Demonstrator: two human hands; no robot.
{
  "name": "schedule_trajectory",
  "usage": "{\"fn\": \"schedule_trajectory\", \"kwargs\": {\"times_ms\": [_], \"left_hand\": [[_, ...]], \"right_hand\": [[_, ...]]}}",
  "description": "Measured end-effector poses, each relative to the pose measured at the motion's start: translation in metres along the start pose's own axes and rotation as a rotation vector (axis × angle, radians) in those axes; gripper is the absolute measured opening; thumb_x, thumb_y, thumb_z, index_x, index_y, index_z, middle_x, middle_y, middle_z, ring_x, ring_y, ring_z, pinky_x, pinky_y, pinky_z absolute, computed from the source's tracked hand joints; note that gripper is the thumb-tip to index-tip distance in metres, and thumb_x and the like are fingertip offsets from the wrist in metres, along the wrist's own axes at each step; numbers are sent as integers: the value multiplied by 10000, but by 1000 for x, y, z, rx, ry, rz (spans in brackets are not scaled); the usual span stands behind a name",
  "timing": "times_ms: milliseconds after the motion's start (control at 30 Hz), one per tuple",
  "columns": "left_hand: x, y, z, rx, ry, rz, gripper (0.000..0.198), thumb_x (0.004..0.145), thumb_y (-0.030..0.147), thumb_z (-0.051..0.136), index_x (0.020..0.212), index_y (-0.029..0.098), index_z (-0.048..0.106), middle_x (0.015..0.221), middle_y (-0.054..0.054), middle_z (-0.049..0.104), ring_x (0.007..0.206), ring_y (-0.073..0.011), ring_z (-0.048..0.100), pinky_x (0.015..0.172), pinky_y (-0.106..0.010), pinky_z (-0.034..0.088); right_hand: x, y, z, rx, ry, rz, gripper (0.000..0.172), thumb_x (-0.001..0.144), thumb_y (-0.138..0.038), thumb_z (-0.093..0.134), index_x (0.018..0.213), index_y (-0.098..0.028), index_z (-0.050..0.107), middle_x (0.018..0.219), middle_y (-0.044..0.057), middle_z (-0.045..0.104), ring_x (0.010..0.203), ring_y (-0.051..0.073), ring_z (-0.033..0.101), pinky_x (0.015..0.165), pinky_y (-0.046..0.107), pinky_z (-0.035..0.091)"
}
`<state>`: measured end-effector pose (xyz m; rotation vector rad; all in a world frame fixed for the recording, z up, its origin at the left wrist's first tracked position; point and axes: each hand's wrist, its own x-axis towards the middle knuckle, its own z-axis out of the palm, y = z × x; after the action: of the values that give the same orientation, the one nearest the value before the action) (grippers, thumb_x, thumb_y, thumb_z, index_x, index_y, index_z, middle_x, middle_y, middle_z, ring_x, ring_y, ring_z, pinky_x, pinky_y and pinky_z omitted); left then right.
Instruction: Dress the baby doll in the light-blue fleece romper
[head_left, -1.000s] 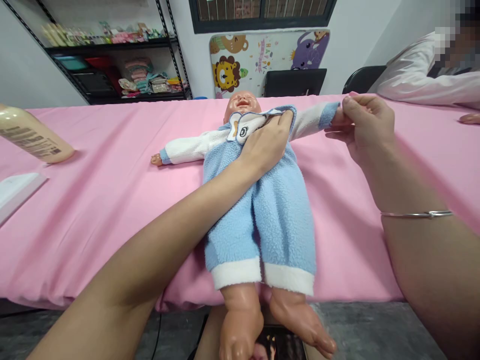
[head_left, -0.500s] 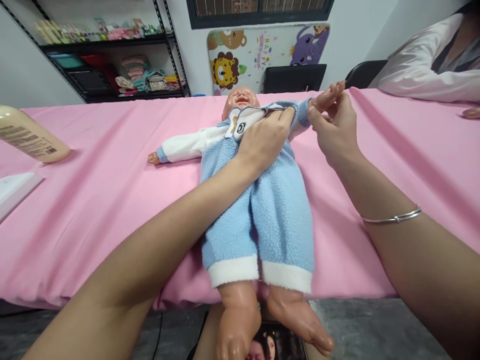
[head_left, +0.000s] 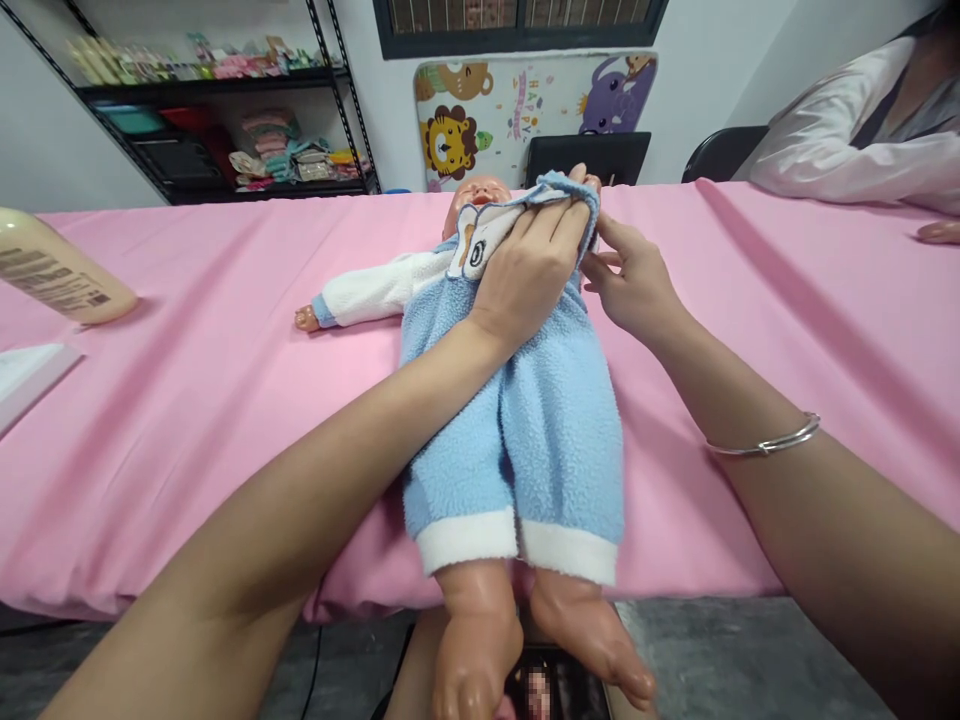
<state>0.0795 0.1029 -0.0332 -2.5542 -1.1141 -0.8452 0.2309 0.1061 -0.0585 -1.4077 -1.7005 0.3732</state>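
Note:
A baby doll [head_left: 474, 610] lies on its back on a pink-covered table [head_left: 225, 400], its legs over the near edge. It wears a fleecy suit [head_left: 562, 430] with blue legs and one white sleeve stretched to the left. My left hand [head_left: 532, 260] is closed on the suit's open front and lifts its blue-trimmed edge over the doll's chest. Close beside it, my right hand [head_left: 634, 275] has its fingers bent at the outer side of that cloth, near the doll's arm on the right. The cloth partly hides its fingertips, so its hold is unclear.
A cream bottle [head_left: 64, 270] lies at the left, with a white box [head_left: 34, 380] nearer me. Behind the table stand a black shelf [head_left: 210, 85], a dark chair back [head_left: 589, 157] and a cartoon board [head_left: 517, 100]. Another person's sleeve [head_left: 817, 130] rests at the far right.
My right hand has moved left, off the doll's hand, to the garment's edge. The doll's arm on the right has gone up and inward, mostly behind the cloth. My left hand keeps its hold.

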Motion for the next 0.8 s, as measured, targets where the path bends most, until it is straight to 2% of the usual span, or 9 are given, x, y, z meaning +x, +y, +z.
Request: {"fn": "schedule_trajectory", "kwargs": {"times_ms": [133, 233, 333, 467, 667, 800], "left_hand": [[1, 0, 1, 18, -20, -4, 452, 990, 140, 276, 1399, 83, 462, 1471, -115, 466, 1344, -256, 432, 1180, -324, 274], [1, 0, 1, 18, -44, -2, 422, 986, 129, 257, 1295, 80, 542, 1360, -138, 550, 1235, -269, 504, 1102, -333, 359], [1, 0, 1, -4, -33, 8, 391, 977, 117, 264, 1204, 96, 582, 1272, -143, 591, 1168, -268, 537, 1026, -342, 414], [0, -1, 3, -39, -11, 24, 358, 954, 98, 306, 1204, 84, 564, 1265, -150, 582, 1135, -271, 554, 975, -355, 445], [4, -2, 12, -12, -41, -3, 324, 907, 36, 406, 1196, 86, 544, 1249, -132, 567, 1128, -274, 554, 943, -374, 463], [6, -6, 19, -74, -4, 51, 308, 878, 49, 475, 1171, 74, 568, 1220, -138, 585, 1147, -272, 541, 1007, -356, 425]], "right_hand": [[0, -5, 2, -77, -49, -40, 490, 859, -238, 531, 1339, -334, 552, 1350, 37, 535, 1316, 267, 444, 1060, 451, 473], [-2, -12, 3, -78, -78, -58, 434, 822, -220, 573, 1246, -304, 607, 1361, 29, 527, 1344, 270, 420, 1117, 447, 419], [-3, -15, 4, 42, -73, -9, 363, 816, -247, 576, 1175, -265, 632, 1283, 29, 576, 1270, 277, 486, 1027, 430, 487], [-3, -9, 4, 250, -56, 114, 251, 859, -313, 556, 1074, -237, 662, 1098, 23, 638, 1149, 249, 567, 918, 375, 535], [4, 13, 12, 556, 61, 65, 195, 793, -376, 716, 870, -199, 688, 877, 29, 641, 895, 189, 623, 798, 343, 563], [6, 19, 15, 616, 119, 87, 221, 764, -383, 763, 788, -194, 651, 844, 23, 630, 865, 175, 625, 752, 313, 574]]}}
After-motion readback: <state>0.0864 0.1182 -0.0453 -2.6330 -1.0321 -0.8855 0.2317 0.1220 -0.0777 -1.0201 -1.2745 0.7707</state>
